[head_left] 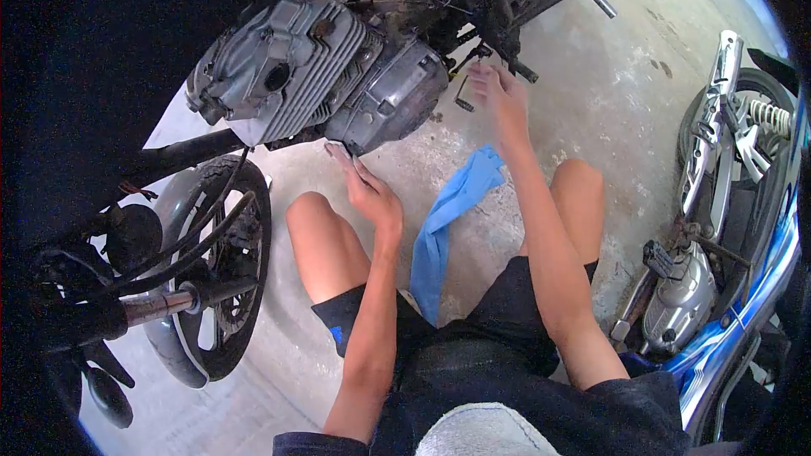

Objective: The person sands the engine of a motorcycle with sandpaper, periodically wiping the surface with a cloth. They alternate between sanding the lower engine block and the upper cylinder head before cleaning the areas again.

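Observation:
A grey finned motorcycle engine (338, 76) fills the upper middle of the view. My left hand (368, 189) is at the underside of the engine, its fingers reaching to the lower edge of the round side cover (397, 97); the fingers are apart and nothing shows in them. To the right of the engine, my right hand (500, 91) is raised near the foot pedal (465, 105), slightly blurred, with its fingers loosely spread and nothing visible in them. A blue cloth (456, 219) lies on the floor between my knees.
At the left are a front wheel (245, 262) with a grey fender (173, 329) and a fork tube (160, 307). Along the right side stands another motorcycle (676, 304) with blue bodywork and a white shock spring (770, 118). The concrete floor (591, 76) is stained.

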Demonstrator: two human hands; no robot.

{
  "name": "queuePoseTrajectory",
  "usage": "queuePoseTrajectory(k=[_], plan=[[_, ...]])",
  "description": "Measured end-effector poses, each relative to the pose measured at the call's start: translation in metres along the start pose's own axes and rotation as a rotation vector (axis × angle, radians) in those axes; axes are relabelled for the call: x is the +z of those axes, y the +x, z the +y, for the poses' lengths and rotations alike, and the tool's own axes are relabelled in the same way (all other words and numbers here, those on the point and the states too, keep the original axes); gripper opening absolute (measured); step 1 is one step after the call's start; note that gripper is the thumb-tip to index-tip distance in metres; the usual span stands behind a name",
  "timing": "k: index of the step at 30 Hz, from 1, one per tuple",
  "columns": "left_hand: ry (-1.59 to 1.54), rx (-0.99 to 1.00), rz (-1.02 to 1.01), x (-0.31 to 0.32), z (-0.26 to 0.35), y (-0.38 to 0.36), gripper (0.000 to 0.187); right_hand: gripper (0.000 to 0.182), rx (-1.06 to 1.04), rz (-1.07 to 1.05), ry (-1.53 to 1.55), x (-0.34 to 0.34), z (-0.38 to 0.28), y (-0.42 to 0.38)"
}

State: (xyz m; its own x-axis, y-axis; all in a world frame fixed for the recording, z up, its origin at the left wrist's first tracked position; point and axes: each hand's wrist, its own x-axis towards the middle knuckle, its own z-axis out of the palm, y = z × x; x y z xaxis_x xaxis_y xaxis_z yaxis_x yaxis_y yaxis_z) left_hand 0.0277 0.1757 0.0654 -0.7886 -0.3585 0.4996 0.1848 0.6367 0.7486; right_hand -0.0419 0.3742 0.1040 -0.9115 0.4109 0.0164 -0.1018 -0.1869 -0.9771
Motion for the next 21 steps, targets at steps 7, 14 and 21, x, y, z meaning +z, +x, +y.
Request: queuePoseTrajectory(k=[7, 14, 21], plan=[[-0.028, 0.045, 0.073, 0.007, 0.000, 0.007, 0.042, 0.031, -0.024, -0.069, -0.050, 0.017, -0.029, -0.004], [-0.001, 0.061, 0.019, 0.002, -0.002, 0.001, 0.042, 0.039, -0.258, -0.310, 0.093, 0.079, -0.124, -0.023], [0.021, 0.107, 0.036, 0.000, 0.002, 0.006, 0.041, 0.046, -0.257, -0.442, 0.303, 0.112, -0.160, -0.018]])
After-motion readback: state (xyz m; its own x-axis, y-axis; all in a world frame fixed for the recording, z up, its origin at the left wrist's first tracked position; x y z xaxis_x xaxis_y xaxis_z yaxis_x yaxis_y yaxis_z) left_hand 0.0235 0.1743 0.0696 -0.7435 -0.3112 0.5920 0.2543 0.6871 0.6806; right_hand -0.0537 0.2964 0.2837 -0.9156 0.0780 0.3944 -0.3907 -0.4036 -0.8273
